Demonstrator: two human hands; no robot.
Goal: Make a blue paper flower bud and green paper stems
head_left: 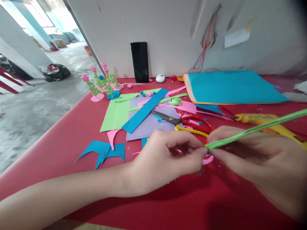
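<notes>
A long, narrow green paper strip [259, 129] runs from my fingertips up to the right edge of the view. My left hand [170, 156] is closed in a pinch on the strip's near end. Close against it, my right hand [261, 163] pinches the same end between thumb and fingers. Just behind my hands lie scissors [172, 119] with red and yellow handles, their blades pointing left. A wide blue paper strip [145, 111] rests on purple paper [141, 127] and light green paper [115, 115]. A green paper coil [176, 101] sits beyond the scissors.
Small paper plants with pink stars [97, 83] stand at the table's back left. A phone [139, 62] leans on the wall beside a white case [160, 78]. Blue sheets [235, 88] are stacked at back right, near a yellow glue gun [259, 119]. Blue scraps [103, 151] lie front left.
</notes>
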